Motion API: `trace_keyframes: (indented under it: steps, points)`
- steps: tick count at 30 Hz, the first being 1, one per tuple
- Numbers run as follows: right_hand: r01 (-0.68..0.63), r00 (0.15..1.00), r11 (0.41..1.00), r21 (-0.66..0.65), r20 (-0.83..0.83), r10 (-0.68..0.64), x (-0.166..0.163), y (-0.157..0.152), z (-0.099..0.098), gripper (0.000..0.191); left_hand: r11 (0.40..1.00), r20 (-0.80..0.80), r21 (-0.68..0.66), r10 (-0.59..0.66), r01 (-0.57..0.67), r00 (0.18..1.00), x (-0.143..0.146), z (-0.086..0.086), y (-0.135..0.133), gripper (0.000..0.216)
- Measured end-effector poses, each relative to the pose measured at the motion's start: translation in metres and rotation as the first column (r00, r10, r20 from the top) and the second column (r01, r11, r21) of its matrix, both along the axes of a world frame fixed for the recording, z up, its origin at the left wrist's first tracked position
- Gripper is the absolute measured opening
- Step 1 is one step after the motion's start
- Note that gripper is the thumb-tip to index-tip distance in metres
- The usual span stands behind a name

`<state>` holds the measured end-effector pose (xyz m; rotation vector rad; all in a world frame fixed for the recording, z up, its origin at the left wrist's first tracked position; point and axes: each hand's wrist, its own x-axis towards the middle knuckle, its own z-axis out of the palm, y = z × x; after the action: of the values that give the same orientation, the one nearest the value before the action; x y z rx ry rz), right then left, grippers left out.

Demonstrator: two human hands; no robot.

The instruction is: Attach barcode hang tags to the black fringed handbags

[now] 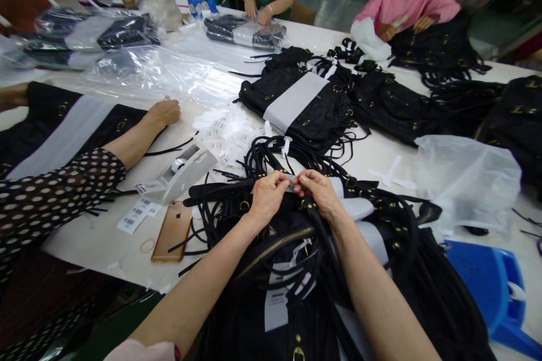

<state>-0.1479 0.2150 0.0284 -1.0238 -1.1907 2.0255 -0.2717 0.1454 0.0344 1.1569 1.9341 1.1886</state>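
Note:
My left hand (270,194) and my right hand (318,189) are close together with fingertips pinched. Between them is a small pale strip (291,178), its exact kind too small to make out. They work right over the black straps (315,225) of a black handbag (249,287), which lies in front of me with its brass zipper (275,245) showing. A white printed tag (276,307) hangs on the bag. Other black bags with pale wrapping bands lie under and beside my right forearm.
A phone (171,232), a grey tape dispenser (180,172) and label sheets (136,214) lie left. A blue dispenser (486,282) and a clear plastic bag (468,177) are right. A dotted sleeve (63,189) reaches in from the left; two people work across the table.

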Motion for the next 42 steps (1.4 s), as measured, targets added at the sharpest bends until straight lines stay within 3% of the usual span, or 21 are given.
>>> trace_keyframes:
  steps: [4, 9, 25, 31, 42]
  points:
    - [-0.005, 0.999, 1.000, 0.001, 0.039, 0.005, -0.0005, -0.0001, -0.0015, 0.023, 1.000, -0.127, -0.014, 0.009, -0.011, 0.992, 0.0022, 0.0020, -0.0009, 0.012]
    - [-0.002, 0.998, 1.000, 0.000, 0.065, 0.002, -0.0016, 0.0007, -0.0023, 0.026, 0.999, -0.171, -0.042, -0.007, 0.000, 0.985, 0.0031, 0.0011, -0.0021, 0.013]
    - [-0.084, 0.992, 0.995, 0.046, 0.101, 0.079, -0.0012, 0.0016, -0.0067, 0.022, 0.998, -0.190, -0.055, -0.038, 0.027, 0.981, 0.0033, 0.0004, -0.0029, 0.014]
    - [-0.025, 0.996, 0.999, 0.035, 0.092, 0.021, -0.0007, 0.0012, -0.0073, 0.023, 0.997, -0.197, -0.068, -0.032, 0.019, 0.980, 0.0038, 0.0020, -0.0034, 0.014]
    - [-0.054, 0.990, 0.997, 0.047, 0.131, 0.048, -0.0012, 0.0010, -0.0054, 0.023, 0.991, -0.168, -0.126, -0.067, 0.046, 0.983, 0.0031, 0.0007, -0.0028, 0.015]
